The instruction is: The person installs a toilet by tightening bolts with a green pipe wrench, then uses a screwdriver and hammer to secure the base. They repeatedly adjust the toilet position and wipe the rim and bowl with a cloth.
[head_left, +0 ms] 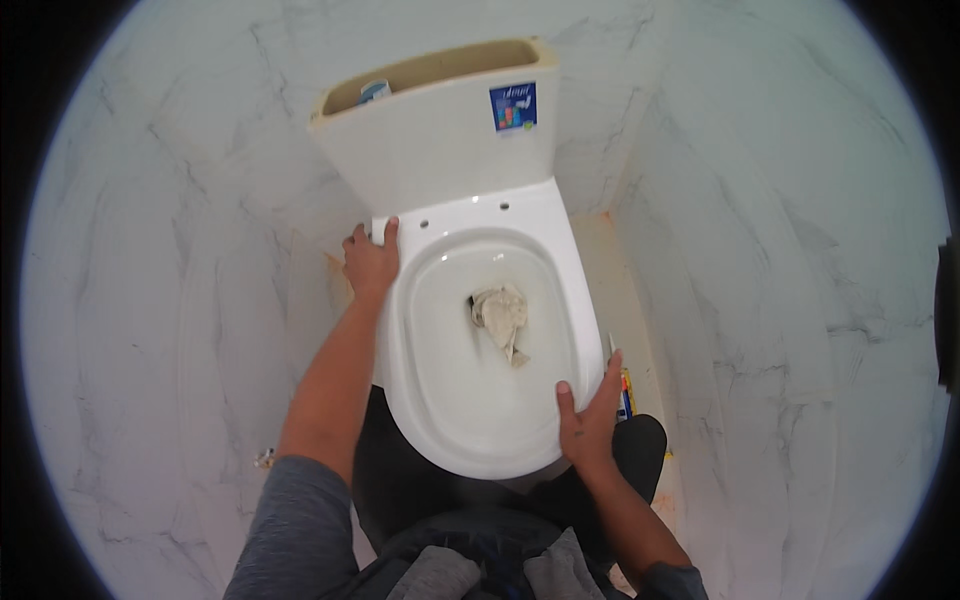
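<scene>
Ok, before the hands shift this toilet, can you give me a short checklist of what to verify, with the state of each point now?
1. Left hand grips the rear left corner of the toilet bowl: ok.
2. Right hand grips the front right of the rim: ok.
3. Rag plugs the bowl outlet: ok.
4. Cistern has its lid on: not ok, the top is open and a fitting shows inside.
5. Floor beside the bowl is free: not ok, a sealant tube lies by the right hand.
6. Base sits flat on the floor: cannot tell, it is hidden.
</scene>
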`<state>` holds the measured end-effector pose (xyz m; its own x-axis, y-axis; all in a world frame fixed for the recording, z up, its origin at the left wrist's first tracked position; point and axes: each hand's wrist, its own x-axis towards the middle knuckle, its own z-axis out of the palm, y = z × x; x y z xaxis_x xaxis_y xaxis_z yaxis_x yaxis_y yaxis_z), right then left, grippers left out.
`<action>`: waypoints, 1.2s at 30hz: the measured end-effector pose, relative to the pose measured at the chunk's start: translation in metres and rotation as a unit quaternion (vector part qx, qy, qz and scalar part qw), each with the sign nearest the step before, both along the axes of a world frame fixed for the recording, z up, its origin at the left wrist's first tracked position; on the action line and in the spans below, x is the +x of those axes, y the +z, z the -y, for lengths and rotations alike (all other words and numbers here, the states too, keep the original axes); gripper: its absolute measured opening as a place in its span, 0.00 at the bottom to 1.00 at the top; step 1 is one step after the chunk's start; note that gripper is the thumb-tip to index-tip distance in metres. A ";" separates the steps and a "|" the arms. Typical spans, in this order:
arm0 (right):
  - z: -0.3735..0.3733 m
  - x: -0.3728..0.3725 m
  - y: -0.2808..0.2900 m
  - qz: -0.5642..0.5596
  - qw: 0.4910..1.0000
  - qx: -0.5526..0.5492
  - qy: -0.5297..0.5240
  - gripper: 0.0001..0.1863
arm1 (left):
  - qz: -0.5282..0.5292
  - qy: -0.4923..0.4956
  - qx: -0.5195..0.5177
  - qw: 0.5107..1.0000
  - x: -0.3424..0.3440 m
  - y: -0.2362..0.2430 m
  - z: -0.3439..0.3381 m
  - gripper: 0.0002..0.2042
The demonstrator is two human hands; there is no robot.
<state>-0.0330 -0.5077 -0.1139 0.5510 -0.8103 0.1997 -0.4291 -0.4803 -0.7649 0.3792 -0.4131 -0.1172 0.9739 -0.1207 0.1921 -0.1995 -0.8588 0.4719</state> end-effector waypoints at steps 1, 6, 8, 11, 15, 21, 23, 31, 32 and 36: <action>0.008 -0.010 0.001 0.036 0.995 0.087 -0.025 0.44 | -0.010 0.010 -0.006 1.000 0.004 -0.003 0.000 0.44; 0.105 -0.112 0.018 -0.012 0.941 0.293 -0.166 0.28 | -0.022 0.001 0.000 1.000 0.029 -0.021 -0.009 0.44; 0.134 -0.160 0.007 -0.179 0.907 0.337 -0.178 0.27 | -0.032 -0.022 -0.011 0.999 0.038 -0.021 -0.009 0.44; 0.135 -0.198 -0.053 -0.206 0.947 0.227 -0.097 0.26 | -0.103 -0.043 -0.058 0.992 0.038 -0.013 -0.011 0.44; 0.116 -0.225 -0.131 -0.346 0.927 0.140 -0.020 0.24 | -0.151 -0.032 -0.008 0.988 0.031 0.001 -0.003 0.42; 0.094 -0.223 -0.199 -0.396 0.902 0.172 -0.012 0.21 | -0.173 -0.058 -0.042 0.982 0.024 0.005 0.004 0.43; 0.098 -0.209 -0.208 -0.342 0.914 0.217 -0.020 0.17 | -0.157 -0.062 -0.023 0.985 0.020 0.007 0.007 0.43; 0.158 -0.071 -0.229 -0.074 0.961 0.256 0.075 0.20 | -0.124 -0.135 0.052 0.982 0.005 0.017 0.020 0.41; 0.158 -0.063 -0.223 -0.001 0.927 0.369 0.070 0.20 | -0.185 -0.133 0.006 0.974 0.006 0.016 0.019 0.41; 0.164 -0.024 -0.164 0.083 0.888 0.448 0.067 0.21 | -0.031 -0.087 0.049 0.995 0.009 0.010 0.013 0.42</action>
<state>-0.0574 -0.6721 -0.2781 0.6779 -0.6145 -0.4037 -0.2596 0.3137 -0.9134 0.3886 -0.4266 -0.1076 0.9460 -0.3042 0.1121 -0.3231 -0.8559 0.4038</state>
